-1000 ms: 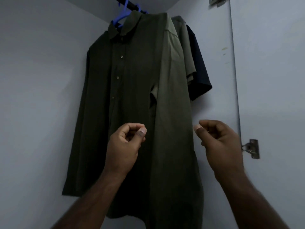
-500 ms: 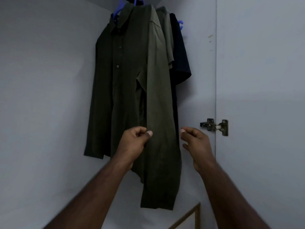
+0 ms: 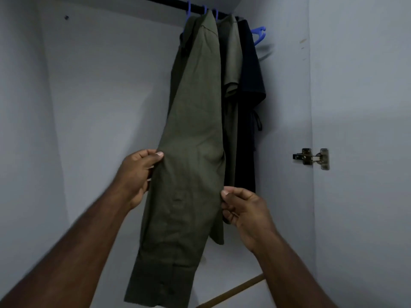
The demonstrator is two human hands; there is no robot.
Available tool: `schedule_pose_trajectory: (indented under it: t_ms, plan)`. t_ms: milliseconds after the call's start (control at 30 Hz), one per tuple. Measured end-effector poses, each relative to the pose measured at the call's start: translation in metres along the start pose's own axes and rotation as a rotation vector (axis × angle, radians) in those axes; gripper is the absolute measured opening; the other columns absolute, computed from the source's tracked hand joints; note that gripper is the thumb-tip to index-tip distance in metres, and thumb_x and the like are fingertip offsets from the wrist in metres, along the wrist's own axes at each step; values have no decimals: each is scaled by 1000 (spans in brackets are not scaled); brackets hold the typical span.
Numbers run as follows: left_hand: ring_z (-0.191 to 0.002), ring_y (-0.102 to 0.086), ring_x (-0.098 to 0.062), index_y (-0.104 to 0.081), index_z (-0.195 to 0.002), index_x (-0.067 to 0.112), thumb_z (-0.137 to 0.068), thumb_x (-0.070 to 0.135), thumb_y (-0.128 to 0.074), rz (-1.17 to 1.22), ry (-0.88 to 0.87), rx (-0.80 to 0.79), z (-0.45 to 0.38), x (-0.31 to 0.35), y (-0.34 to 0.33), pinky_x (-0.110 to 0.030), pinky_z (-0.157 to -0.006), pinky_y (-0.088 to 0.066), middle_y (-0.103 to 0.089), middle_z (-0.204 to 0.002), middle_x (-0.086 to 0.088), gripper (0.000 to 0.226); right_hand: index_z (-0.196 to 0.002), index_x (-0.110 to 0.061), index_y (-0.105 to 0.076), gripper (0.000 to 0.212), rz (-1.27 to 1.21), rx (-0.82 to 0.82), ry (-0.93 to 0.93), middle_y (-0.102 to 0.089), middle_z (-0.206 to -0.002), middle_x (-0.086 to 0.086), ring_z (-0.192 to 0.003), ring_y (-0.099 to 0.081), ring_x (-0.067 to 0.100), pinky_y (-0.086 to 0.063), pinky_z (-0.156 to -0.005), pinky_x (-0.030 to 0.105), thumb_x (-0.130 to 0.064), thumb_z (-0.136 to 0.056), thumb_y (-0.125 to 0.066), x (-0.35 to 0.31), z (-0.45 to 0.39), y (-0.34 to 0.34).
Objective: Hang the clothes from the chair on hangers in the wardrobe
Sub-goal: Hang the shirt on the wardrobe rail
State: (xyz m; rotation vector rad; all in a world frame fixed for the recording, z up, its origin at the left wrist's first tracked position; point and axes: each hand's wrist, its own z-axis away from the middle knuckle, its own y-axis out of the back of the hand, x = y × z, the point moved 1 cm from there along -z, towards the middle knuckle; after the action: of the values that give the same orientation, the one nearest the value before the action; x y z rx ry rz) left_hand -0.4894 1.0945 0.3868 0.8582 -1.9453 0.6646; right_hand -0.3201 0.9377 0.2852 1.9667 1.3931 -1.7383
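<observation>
Shirt [image 3: 189, 152] was pinched at its left edge by the left hand [image 3: 135, 172], at its right edge, lower, by the right hand [image 3: 242, 210]. Long axis: vertical, hung from rail [image 3: 178, 4], between both hands.

olive long-sleeved shirt [image 3: 191, 130] hangs from black rail [image 3: 178, 6] on blue hanger [image 3: 189, 10]. left hand [image 3: 135, 174] pinches shirt's left edge, thumb on front of fabric. right hand [image 3: 244, 210] pinches right edge, lower than left grip. cloth spans between both grips; cuffed end falls below them. just right of grips, touching shirt: olive short-sleeved shirt [image 3: 231, 63], then dark garment [image 3: 251, 74]. bare blue hanger end [image 3: 259, 34] juts above right. metal hinge [image 3: 311, 157] right of right hand, on white wardrobe wall [image 3: 284, 107].
</observation>
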Motion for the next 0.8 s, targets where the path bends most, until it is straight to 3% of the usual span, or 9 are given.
schedule_pose_trajectory:
  t_ms: [233, 400, 567, 800]
  plan:
    - [-81, -62, -19, -70, -87, 12, -97, 15, -60, 7, -6, 74, 0, 11, 50, -32, -77, -49, -72, -78, 1, 15, -106, -10, -73, 19, 34, -83, 22, -68, -77, 4, -69, -57, 15, -50, -67, 29, -20, -90, -71, 0, 13, -62]
    - [-78, -59, -19, -67, -84, 16, -96, 16, -57, 13, -36, 104, -2, 22, 75, -34, -68, -47, -67, -79, 0, 17, -95, -13, -73, 6, 45, -133, 146, -63, -74, 4, -69, -56, 16, -50, -66, 29, -15, -90, -70, 0, 11, -86]
    - [-77, -55, -19, -64, -80, 18, -96, 17, -55, -27, -52, 155, -3, 23, 94, -34, -66, -45, -60, -80, 0, 19, -91, -12, -68, 3, 50, -137, -27, -64, -74, 0, -65, -56, 12, -45, -63, 29, -11, -93, -66, 17, 11, -108]
    - [-78, -56, -19, -67, -78, 18, -95, 17, -57, -65, -101, 187, -6, 22, 108, -35, -69, -43, -65, -76, 4, 19, -90, -12, -70, 7, 197, -141, -73, -68, -77, -1, -70, -58, 14, -48, -63, 26, -16, -94, -66, 21, -3, -120]
